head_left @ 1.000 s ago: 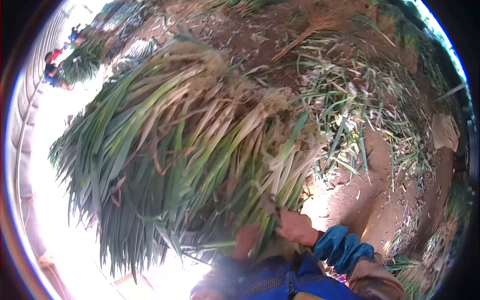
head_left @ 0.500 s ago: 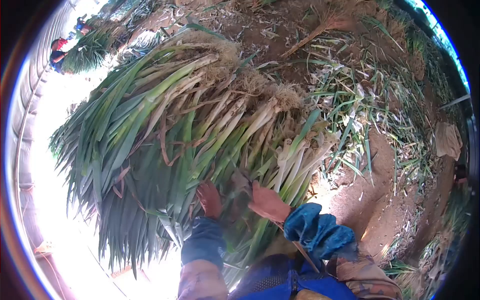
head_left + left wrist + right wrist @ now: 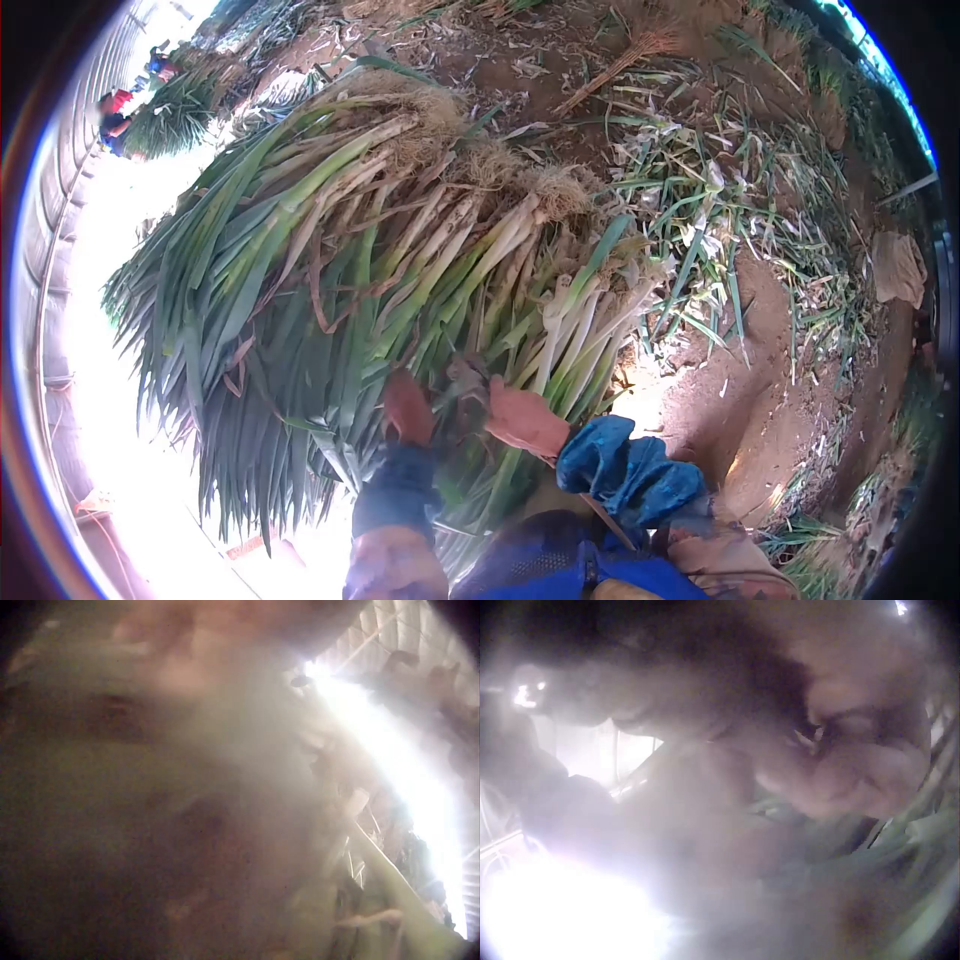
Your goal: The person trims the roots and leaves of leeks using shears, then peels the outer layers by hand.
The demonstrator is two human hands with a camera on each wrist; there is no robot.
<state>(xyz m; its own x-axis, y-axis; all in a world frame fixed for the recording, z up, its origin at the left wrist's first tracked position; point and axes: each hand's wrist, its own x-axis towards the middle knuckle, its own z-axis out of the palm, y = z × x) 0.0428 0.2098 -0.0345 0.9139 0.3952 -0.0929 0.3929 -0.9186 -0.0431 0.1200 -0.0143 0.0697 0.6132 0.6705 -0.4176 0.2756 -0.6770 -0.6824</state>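
– Hands first: what are they doing?
– Both are at the near edge of a large heap of long green onion-like plants (image 3: 330,270). The left hand (image 3: 408,408) lies among the leaves; it is too blurred to tell whether it grips any. The right hand (image 3: 528,418) has its fingers curled round a blurred greyish-brown object (image 3: 466,380), just beside the left.
– And that thin brown stick (image 3: 600,515)?
– It runs from under the right wrist, by the ruffled teal sleeve cuff (image 3: 630,470), towards the person's lap. I can't tell whether it joins the object.
– How does the heap lie?
– On a brown earth floor (image 3: 760,400), pale fibrous roots along its far right edge, whitish stalks next, dark green leaves fanning out to its left edge.
– What's around it?
– Scattered green and white leaf scraps (image 3: 720,190) on the floor beyond the root side, a reddish-brown twig broom (image 3: 620,72) near the floor's far edge, and a crumpled tan cloth or sack (image 3: 897,268) towards its right edge.
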